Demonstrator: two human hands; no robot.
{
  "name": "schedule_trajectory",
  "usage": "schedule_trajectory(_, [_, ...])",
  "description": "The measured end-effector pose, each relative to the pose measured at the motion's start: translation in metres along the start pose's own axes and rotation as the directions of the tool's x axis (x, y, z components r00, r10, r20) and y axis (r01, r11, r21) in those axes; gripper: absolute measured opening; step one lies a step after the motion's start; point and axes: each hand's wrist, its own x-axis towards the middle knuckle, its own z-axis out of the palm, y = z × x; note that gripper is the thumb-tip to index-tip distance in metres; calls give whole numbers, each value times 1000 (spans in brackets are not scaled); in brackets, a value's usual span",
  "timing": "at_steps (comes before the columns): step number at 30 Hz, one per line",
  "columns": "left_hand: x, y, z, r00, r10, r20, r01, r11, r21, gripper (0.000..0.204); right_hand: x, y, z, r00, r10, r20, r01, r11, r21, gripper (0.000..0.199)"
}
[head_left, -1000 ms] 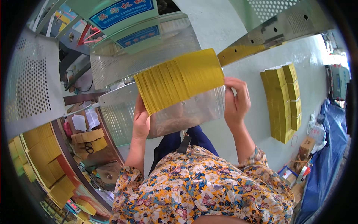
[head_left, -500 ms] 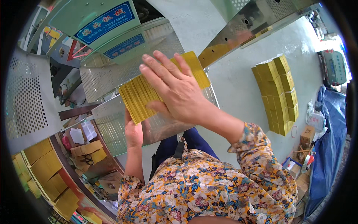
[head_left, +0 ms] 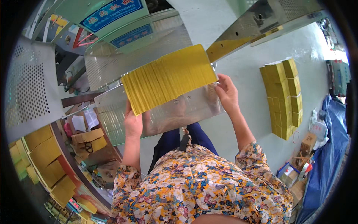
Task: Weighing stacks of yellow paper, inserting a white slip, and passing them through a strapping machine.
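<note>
Head view: the yellow stack (head_left: 169, 79) is lying over the metal tray (head_left: 167, 121); the left hand (head_left: 133, 124) is cupping its near-left corner, fingers mostly hidden, grip unclear; the right hand (head_left: 228, 95) is hovering half-curled, empty, beside its right end.

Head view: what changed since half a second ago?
The bare right hand, then spread over the long yellow block of stacked sheets, has moved off rightward to the block's near right corner. The left hand stays at its left end.
</note>
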Motion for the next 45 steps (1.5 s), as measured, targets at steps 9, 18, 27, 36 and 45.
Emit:
schedule_trajectory(9, [-7, 32, 2, 1000, -11, 1, 11, 988, -156, 42, 8, -33, 24, 955, 106, 276, -105, 994, -19, 36])
schedule_trajectory(18, [-32, 60, -7, 907, -407, -111, 419, 897, 141, 62, -4, -45, 33, 903, 263, 341, -122, 916, -383, 32])
schedule_trajectory(27, [-45, 47, -30, 858, -497, -130, 508, 859, 69, 52, -16, -12, 32, 908, 309, 282, -350, 930, 109, 34])
schedule_trajectory(36, [-46, 49, -18, 941, -319, -110, 328, 942, 70, 50, -21, -9, 33, 907, 323, 269, -379, 906, 187, 30])
schedule_trajectory(45, [-39, 39, -24, 960, -196, -198, 225, 965, 137, 43, -23, -16, 38, 902, 327, 280, -391, 895, 216, 26])
